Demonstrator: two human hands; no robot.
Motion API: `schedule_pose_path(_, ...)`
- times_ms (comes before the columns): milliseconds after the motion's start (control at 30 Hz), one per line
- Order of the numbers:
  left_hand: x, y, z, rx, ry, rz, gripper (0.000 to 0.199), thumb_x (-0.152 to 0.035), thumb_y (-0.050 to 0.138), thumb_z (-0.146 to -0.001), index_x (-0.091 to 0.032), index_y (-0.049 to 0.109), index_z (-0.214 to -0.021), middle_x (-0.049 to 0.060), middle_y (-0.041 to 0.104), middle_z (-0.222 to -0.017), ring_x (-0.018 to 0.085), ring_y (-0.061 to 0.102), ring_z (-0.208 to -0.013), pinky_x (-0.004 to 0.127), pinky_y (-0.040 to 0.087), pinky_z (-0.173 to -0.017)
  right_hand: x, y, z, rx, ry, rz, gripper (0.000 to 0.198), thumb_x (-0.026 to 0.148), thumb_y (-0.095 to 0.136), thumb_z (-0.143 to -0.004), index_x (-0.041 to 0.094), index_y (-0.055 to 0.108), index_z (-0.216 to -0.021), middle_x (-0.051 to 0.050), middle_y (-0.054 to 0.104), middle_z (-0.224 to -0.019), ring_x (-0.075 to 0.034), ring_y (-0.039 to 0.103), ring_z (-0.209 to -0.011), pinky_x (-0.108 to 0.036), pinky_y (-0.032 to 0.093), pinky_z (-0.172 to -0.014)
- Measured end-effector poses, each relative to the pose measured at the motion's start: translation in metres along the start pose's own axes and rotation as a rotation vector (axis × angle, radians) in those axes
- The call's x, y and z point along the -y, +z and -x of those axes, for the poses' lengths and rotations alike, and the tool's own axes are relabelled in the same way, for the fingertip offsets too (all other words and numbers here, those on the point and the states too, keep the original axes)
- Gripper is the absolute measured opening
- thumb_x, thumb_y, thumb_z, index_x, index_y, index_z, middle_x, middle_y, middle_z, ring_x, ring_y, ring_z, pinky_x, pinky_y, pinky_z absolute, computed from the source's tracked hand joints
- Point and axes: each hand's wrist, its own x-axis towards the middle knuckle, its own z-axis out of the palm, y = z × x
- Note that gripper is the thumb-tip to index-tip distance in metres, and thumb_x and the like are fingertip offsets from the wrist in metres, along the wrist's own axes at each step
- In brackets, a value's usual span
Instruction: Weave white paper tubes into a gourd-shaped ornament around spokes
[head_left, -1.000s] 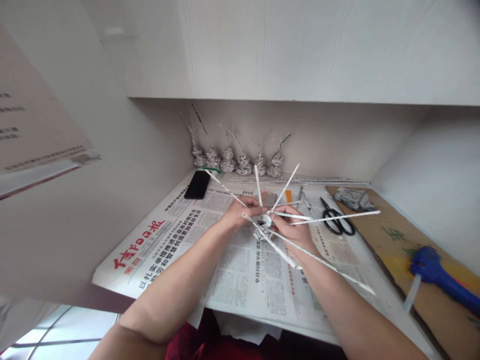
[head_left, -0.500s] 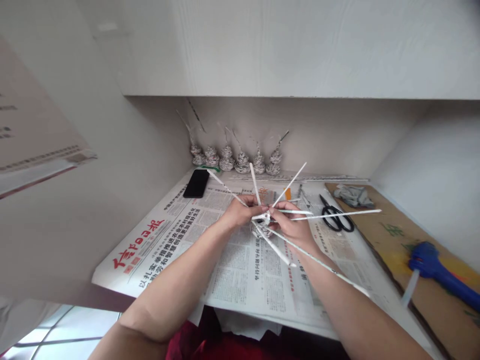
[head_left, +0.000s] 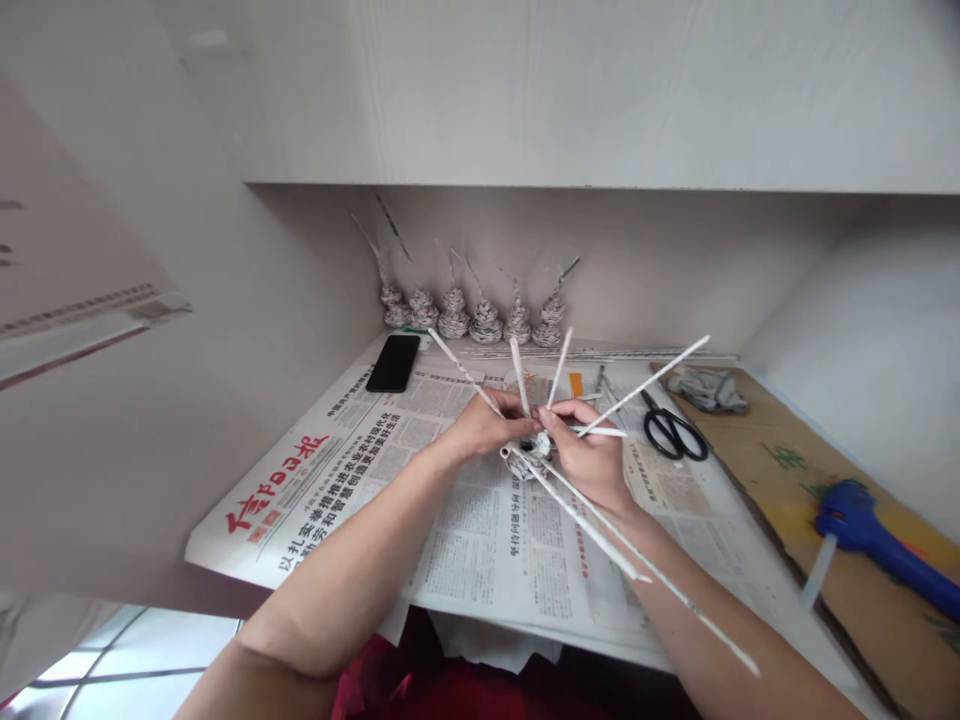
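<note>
Between my two hands, above the newspaper, is a small woven paper piece [head_left: 529, 462] with several rolled-paper sticks [head_left: 592, 524] fanning out from it. My left hand [head_left: 491, 424] grips its left side, thumb and fingers pinched close to the centre. My right hand [head_left: 589, 452] pinches the sticks at the right of the centre, its thumb meeting the left thumb. One stick [head_left: 651, 382] slants up to the right past my right hand. Two long ones point down to the right across my right wrist. My fingers partly hide the weave.
Several woven paper gourds [head_left: 486, 322] line the back wall beside a black phone [head_left: 394, 363]. Black scissors [head_left: 675, 432] lie right of my hands. A cardboard sheet [head_left: 739, 440] bears a grey cloth [head_left: 707, 389] and a blue glue gun [head_left: 862, 525]. Newspaper [head_left: 352, 490] covers the table.
The sticks have turned with the piece: the right-hand stick now slants upward, and the lower ones reach further down to the right. Both hands stay close together at the centre.
</note>
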Motion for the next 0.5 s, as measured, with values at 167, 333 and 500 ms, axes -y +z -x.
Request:
schedule_pose_path(167,-0.001,0.005,0.002,-0.008,0.088,-0.057,0.019,-0.026,0.069,-0.071,-0.010,0.071,-0.080,0.002,0.066,-0.068,0.012,0.058,-0.063,0.022,0.044,-0.061,0.005,0.001,-0.002,-0.008,0.021,-0.005,0.014,0.033,0.068,-0.077,0.019,0.067,-0.074,-0.001,0.067,-0.069,-0.014,0.059,-0.065,-0.026,0.046,-0.062)
schedule_pose_path(333,-0.001,0.010,0.001,-0.165,0.057,0.036,0.016,-0.023,0.067,-0.070,-0.010,0.068,-0.079,0.001,0.063,-0.065,0.011,0.055,-0.059,0.023,0.043,-0.060,-0.003,0.000,-0.006,0.027,0.271,-0.216,0.034,0.040,0.078,-0.065,0.017,0.067,-0.087,-0.002,0.068,-0.069,-0.015,0.061,-0.058,-0.028,0.048,-0.055)
schedule_pose_path(500,-0.001,0.014,0.000,-0.277,0.067,0.076,0.016,-0.025,0.069,-0.070,-0.011,0.068,-0.077,0.002,0.065,-0.069,0.011,0.055,-0.062,0.023,0.043,-0.063,-0.007,-0.003,-0.008,-0.002,0.363,-0.135,0.035,0.045,0.080,-0.059,0.015,0.070,-0.074,-0.005,0.069,-0.062,-0.018,0.062,-0.055,-0.028,0.048,-0.053)
